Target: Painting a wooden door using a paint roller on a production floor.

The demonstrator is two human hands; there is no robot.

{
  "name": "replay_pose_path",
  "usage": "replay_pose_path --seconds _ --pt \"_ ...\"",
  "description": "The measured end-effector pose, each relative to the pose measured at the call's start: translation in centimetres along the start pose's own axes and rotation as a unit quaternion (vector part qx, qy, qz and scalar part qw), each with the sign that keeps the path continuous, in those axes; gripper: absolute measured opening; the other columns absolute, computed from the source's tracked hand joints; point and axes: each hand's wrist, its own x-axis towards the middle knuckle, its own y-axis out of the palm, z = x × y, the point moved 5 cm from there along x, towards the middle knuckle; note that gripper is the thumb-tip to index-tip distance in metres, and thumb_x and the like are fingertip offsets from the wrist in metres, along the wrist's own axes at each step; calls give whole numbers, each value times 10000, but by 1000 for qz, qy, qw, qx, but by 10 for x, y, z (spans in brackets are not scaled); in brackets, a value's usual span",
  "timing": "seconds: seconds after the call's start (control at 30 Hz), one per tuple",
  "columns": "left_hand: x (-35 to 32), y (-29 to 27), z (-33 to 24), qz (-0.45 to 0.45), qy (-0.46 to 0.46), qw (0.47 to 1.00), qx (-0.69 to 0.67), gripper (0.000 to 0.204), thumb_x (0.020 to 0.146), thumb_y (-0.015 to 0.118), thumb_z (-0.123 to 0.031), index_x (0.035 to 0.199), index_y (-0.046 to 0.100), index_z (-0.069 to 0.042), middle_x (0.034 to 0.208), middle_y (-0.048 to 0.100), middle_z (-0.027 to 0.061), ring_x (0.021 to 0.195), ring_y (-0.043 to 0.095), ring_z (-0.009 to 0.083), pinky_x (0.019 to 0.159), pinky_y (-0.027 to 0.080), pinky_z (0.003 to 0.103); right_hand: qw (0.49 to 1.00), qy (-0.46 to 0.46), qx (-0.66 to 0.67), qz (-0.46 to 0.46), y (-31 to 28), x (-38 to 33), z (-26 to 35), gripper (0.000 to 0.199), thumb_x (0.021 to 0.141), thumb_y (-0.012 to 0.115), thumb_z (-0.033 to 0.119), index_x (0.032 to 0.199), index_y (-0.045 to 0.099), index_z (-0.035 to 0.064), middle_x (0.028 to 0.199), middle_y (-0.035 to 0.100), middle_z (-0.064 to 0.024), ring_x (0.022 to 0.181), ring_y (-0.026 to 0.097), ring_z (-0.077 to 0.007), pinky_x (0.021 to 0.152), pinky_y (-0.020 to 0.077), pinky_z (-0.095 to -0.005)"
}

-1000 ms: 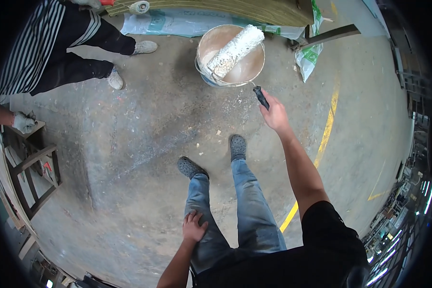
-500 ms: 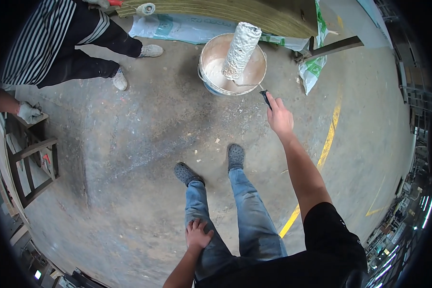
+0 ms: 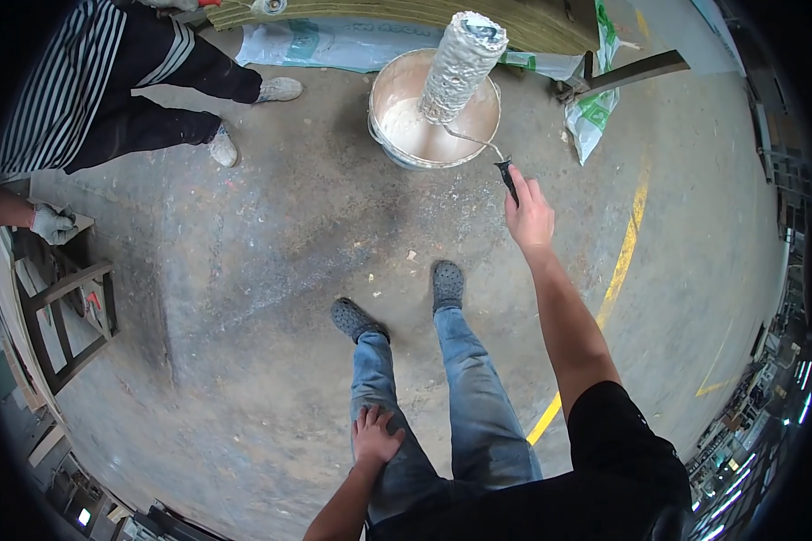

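My right hand [image 3: 530, 216] is closed round the black handle of a paint roller [image 3: 461, 70]. The roller's thick sleeve is coated in wet white paint or glue and stands tilted over a round bucket [image 3: 390, 126]. White liquid lies inside the bucket, and its inner wall is smeared with it. Whether the sleeve's lower end touches the liquid or the wall, I cannot tell. My left hand [image 3: 375, 436] rests on my left thigh with its fingers spread, holding nothing.
At the left stands another person [image 3: 108, 99] in striped top and dark trousers, their gloved hand [image 3: 54, 224] on a board by a dark frame [image 3: 68, 287]. Behind the bucket lie stacked yellowish sheets [image 3: 361, 13], plastic wrapping [image 3: 334, 47] and a bar [image 3: 636, 74]. A yellow line [image 3: 624, 243] crosses the floor.
The paint roller has risen a little out of the bucket and more of its wire arm shows. My left hand stays on my thigh. The whole view has shifted slightly.
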Motion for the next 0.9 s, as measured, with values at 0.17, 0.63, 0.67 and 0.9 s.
replay_pose_path --seconds 0.17,0.63,0.67,0.9 --pt "-1 -2 1 18 -7 1000 -4 604 779 584 -474 1319 528 -211 1518 284 71 1436 139 290 1151 133 480 994 49 93 -1 -4 -10 9 576 775 667 92 1314 493 199 929 555 -80 816 609 -302 682 517 -420" --pt "-3 -1 7 12 -2 1000 -1 598 780 593 -470 1318 526 -219 1520 279 60 1436 133 293 1150 140 494 723 267 635 59 25 -28 67 637 824 611 -60 1403 351 -2 876 570 -59 589 553 -111 438 467 -255" --pt "-4 0 8 11 -3 1000 0 598 780 593 -470 1318 526 -219 1520 279 60 1436 133 293 1150 140 494 689 287 662 67 25 -30 72 647 821 613 -59 1406 344 2 869 569 -62 589 558 -117 435 466 -257" --pt "-5 2 8 9 -1 1000 1 595 779 593 -473 1314 530 -221 1518 286 58 1435 135 297 1149 143 493 492 304 812 80 24 -43 88 535 880 549 34 1383 372 63 860 565 -92 572 569 -144 415 461 -256"
